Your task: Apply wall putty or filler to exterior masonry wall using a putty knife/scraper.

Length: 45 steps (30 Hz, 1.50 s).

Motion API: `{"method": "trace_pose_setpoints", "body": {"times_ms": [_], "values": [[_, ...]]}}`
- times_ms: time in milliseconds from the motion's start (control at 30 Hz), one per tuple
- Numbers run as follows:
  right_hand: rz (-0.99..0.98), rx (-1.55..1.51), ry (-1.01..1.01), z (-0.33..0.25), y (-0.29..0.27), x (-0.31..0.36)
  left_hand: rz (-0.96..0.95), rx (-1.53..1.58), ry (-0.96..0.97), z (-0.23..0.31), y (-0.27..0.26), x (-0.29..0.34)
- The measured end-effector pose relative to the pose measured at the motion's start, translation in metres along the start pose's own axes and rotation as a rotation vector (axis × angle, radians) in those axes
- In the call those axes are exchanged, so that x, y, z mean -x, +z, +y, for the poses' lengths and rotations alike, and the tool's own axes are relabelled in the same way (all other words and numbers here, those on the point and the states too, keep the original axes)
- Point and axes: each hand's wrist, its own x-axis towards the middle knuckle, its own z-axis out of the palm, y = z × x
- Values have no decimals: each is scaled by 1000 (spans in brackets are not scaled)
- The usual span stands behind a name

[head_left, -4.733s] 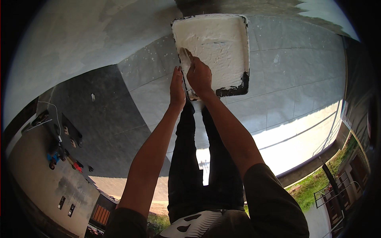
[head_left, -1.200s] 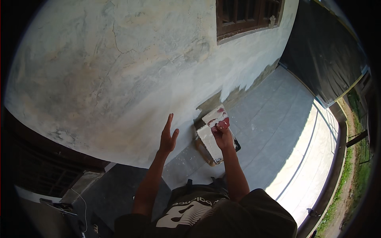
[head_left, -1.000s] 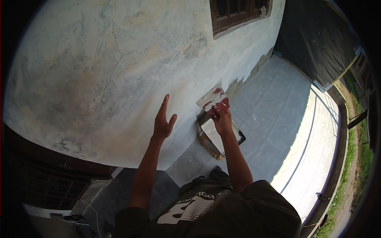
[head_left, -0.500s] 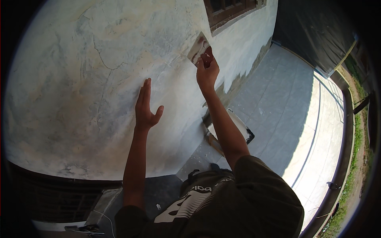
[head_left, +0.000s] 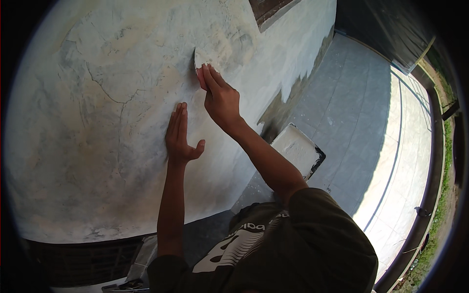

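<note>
My right hand (head_left: 221, 100) grips a putty knife (head_left: 199, 64) with a red handle and presses its white-coated blade against the rough, cracked wall (head_left: 97, 97). My left hand (head_left: 180, 134) lies flat on the wall just below and to the left, fingers together pointing up, thumb out, holding nothing. A tray (head_left: 299, 149) of white filler with a black rim sits on the floor by the foot of the wall, behind my right forearm.
A thin crack (head_left: 105, 93) runs across the wall to the left of my hands. A dark wooden window frame (head_left: 271, 7) is at the top. The grey tiled floor (head_left: 371, 112) stretches right to a kerb and grass strip (head_left: 447, 146).
I have risen from the tray on the floor. My right hand lifted the putty knife up to the wall, and my left hand moved from mid-air to lie flat on the wall.
</note>
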Motion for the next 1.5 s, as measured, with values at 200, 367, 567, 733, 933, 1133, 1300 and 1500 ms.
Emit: {"method": "trace_pose_setpoints", "body": {"times_ms": [200,367,567,733,933,1133,1300,1500], "values": [[48,-168,225,21,-29,-4,-67,36,8,5,6,-32],[103,-19,106,29,-6,-61,-10,90,77,0,7,-79],[109,87,23,7,21,-32,-25,124,82,-10,-5,-85],[-65,-97,-1,-13,0,21,2,150,131,-20,-8,-77],[-34,-225,344,17,-27,8,4,139,137,-18,-9,-77],[151,35,87,14,28,-54,20,192,139,-17,0,-78],[-38,-32,-40,-12,15,45,89,202,135,-20,-7,-73],[-116,-314,273,17,-32,110,37,222,111,-18,-4,-76]]}}
